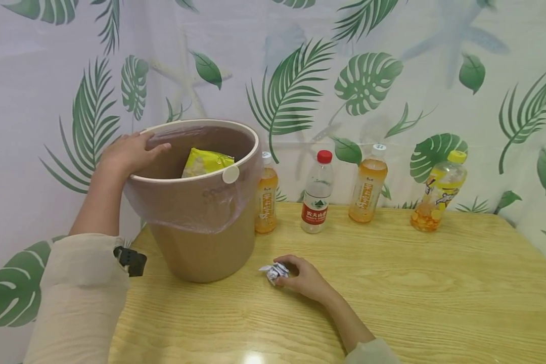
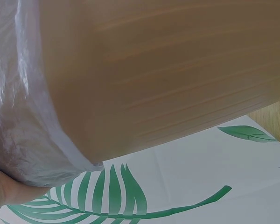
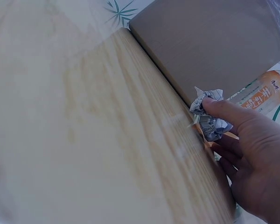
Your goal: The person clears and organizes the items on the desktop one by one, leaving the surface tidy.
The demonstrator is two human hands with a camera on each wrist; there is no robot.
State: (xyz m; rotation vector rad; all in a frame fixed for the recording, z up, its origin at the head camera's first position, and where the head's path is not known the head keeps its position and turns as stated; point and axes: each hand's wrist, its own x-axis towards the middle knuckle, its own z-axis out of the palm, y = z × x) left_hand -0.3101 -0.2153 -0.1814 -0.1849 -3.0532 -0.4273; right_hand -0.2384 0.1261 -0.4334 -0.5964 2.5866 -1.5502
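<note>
A brown trash bin [image 1: 200, 253] with a cream rim and a clear plastic liner [image 2: 18, 93] stands at the left of the table. My left hand [image 1: 129, 154] grips its rim on the left side; in the left wrist view only a bit of that hand shows, against the liner. A yellow snack bag [image 1: 207, 162] lies inside the bin. To the right of the bin, low over the table, my right hand [image 1: 305, 278] pinches a crumpled ball of white paper [image 3: 209, 114] between thumb and fingers.
Along the table's back stand an orange drink bottle [image 1: 267, 202] partly behind the bin, a red-capped water bottle [image 1: 317, 194], another orange drink bottle [image 1: 368, 187] and a yellow-capped bottle [image 1: 437, 194]. A leaf-patterned cloth [image 1: 296, 60] hangs behind the wooden table [image 1: 391, 283].
</note>
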